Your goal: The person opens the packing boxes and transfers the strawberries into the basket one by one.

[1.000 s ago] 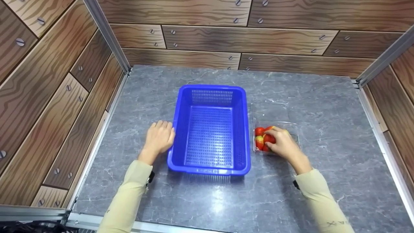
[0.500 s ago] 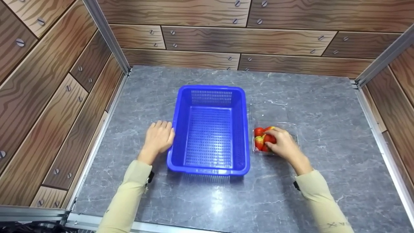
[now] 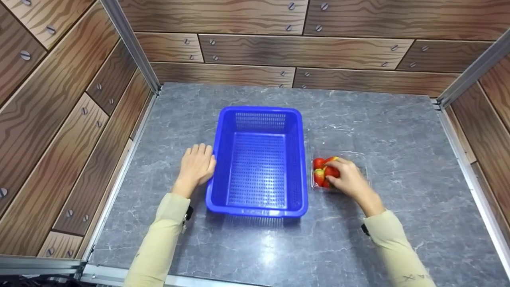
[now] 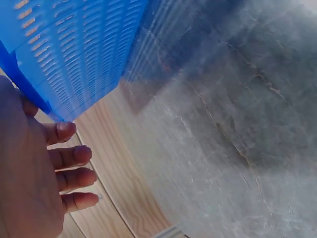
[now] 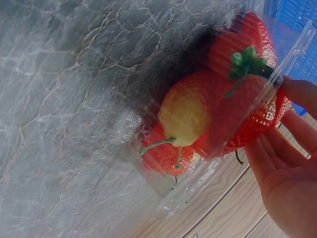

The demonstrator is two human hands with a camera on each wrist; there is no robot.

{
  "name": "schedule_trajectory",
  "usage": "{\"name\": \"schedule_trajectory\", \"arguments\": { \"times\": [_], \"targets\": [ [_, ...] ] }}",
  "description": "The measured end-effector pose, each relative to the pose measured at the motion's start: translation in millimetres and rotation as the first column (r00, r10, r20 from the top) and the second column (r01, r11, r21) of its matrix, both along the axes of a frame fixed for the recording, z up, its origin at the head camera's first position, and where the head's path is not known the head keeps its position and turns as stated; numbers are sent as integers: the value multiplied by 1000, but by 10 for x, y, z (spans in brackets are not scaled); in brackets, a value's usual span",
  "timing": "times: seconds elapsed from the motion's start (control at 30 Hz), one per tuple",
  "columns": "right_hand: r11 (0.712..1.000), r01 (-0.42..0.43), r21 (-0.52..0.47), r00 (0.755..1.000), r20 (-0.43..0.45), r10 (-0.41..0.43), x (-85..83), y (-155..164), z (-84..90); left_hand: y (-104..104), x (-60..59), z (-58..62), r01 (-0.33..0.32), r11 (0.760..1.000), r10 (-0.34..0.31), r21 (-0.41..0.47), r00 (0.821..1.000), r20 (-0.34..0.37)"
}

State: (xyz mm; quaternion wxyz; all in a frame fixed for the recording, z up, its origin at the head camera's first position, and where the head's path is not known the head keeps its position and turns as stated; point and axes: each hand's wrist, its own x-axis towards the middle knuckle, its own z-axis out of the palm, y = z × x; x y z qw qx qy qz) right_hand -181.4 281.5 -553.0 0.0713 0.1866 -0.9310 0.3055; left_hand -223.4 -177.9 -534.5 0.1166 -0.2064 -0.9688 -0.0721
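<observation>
In the head view we are resting our left hand (image 3: 195,165) against the basket (image 3: 257,210), a blue, slotted plastic rectangle, at nine o'clock, while our right hand (image 3: 347,178) is pinching a strawberry (image 3: 332,172) inside the clear box (image 3: 354,156), which is sitting at the basket's three o'clock on the grey, veined desk (image 3: 398,135). In the left wrist view our fingers (image 4: 72,157) are lying apart, only slightly bent, touching the basket without closing round it. In the right wrist view our thumb (image 5: 299,91) and fingers are closing on the strawberry; to hold it well, we are probably needing light, even pressure, with knuckles clear of that thin plastic edge. Its dimpled skin is shining; at nine o'clock a rounded yellow fruit (image 5: 183,116) is showing a thin green stem.
</observation>
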Motion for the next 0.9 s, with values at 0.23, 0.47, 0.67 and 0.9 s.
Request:
{"name": "schedule_trajectory", "arguments": {
  "times": [0.23, 0.47, 0.67, 0.9],
  "targets": [
    [1000, -2, 2, 1000, 1, 2, -5, -1, 6, 17, 2, -11, -11, 1000, 10, 17, 999, 50],
    [1000, 4, 9, 1000, 19, -4, -23, -3, 57, 15, 0, -12, -9, 1000, 8, 20, 999, 42],
    [999, 30, 27, 998, 52, -32, -37, -20, 145, 20, -10, -3, -11, 999, 10, 30, 999, 36],
    [998, 50, 31, 998, 35, -51, -19, -113, 287, 25, -2, -14, -14, 1000, 13, 27, 999, 33]
  ]
}}
